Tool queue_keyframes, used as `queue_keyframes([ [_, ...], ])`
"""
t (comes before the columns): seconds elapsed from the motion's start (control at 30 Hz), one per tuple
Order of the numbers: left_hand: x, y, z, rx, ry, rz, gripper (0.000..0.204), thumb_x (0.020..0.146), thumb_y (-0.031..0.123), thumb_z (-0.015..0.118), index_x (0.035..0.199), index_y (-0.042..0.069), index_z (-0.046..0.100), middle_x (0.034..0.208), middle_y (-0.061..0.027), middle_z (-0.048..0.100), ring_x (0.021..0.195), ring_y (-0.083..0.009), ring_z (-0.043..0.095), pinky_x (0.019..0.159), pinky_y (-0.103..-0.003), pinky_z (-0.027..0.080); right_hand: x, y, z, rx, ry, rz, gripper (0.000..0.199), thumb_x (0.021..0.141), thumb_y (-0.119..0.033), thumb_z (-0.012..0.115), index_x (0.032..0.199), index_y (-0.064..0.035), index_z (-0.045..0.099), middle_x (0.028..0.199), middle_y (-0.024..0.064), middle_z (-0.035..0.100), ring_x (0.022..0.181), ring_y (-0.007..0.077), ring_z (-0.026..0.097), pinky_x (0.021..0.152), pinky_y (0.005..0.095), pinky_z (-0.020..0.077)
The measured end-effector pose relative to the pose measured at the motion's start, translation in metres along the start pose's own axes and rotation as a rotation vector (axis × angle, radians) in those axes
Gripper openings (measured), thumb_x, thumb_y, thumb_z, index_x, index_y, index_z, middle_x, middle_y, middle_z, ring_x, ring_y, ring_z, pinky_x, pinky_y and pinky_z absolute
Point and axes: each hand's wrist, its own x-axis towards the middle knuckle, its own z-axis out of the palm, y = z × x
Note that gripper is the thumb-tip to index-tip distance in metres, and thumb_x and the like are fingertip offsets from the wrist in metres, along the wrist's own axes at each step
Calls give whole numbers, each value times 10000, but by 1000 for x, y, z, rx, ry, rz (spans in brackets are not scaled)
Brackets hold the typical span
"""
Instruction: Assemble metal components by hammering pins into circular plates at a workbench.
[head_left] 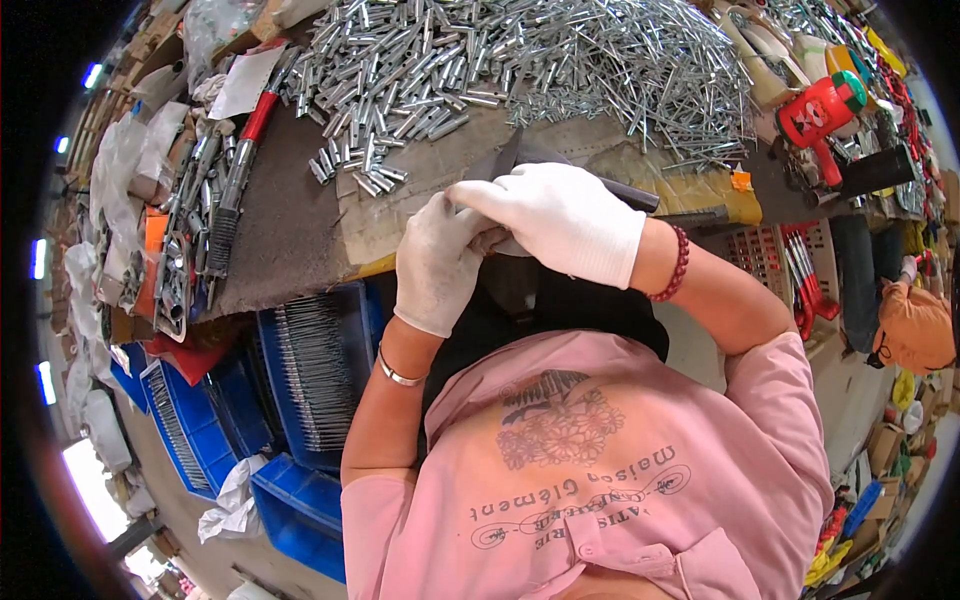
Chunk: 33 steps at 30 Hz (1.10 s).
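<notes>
Both my hands wear white knit gloves and meet in front of my chest, just off the bench's near edge. My left hand is closed, its fingertips curled against the right hand's. My right hand is closed too, thumb and forefinger pressed together over the left fingers. Whatever lies between them is hidden by the gloves. Past the right hand, a dark pointed piece sticks up and a dark rod shows on the bench side; I cannot tell whether either is held. Beyond lie heaped short metal sleeves and long thin metal pins.
The worn workbench carries a red-and-black tool at left and a red bottle with a green cap at right. Blue bins stand below left, some with metal rods. A person in orange is at far right.
</notes>
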Motion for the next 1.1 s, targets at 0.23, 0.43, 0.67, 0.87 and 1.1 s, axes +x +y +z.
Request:
queue_keyframes([
  [0.23, 0, -2, -8, 122, 25, 199, 207, 769, -20, 844, 944, 72, 781, 878, -104, 679, 805, -313, 702, 687, -411, 564, -40, 26, -18, -332, 151, 210, 393, 886, -108, 756, 1272, -125, 685, 1005, 101, 691, 973, 335, 693, 851, 442, 575],
  [0.43, 0, -5, -9, 60, 5, 146, 196, 779, -10, 866, 944, 65, 794, 843, -103, 659, 763, -303, 687, 661, -400, 545, -66, 19, -19, -226, 159, 332, 442, 896, -49, 730, 1332, -112, 699, 1050, 135, 679, 968, 354, 690, 836, 442, 567],
  [0.67, -1, -7, -7, 17, 27, 146, 238, 752, -34, 873, 955, 60, 792, 843, -103, 663, 757, -295, 681, 655, -398, 547, -94, -18, -16, -98, 466, 190, 573, 891, 54, 714, 1431, -138, 702, 1071, 145, 661, 789, 305, 697, 690, 377, 563],
  [0.87, -2, -4, -10, 33, 0, 111, 251, 750, -41, 869, 967, 63, 794, 840, -104, 667, 771, -290, 679, 671, -393, 548, -94, -16, -18, -74, 146, 335, 529, 927, 28, 714, 1428, -144, 707, 969, 120, 669, 803, 325, 685, 705, 379, 560],
  [1.1, -6, -6, -12, -38, -12, 59, 231, 774, -16, 873, 984, 56, 809, 871, -97, 667, 805, -277, 673, 702, -380, 545, -72, -5, -18, -190, 186, 336, 428, 888, -84, 784, 1313, -117, 742, 1103, 127, 654, 978, 332, 675, 840, 421, 551],
])
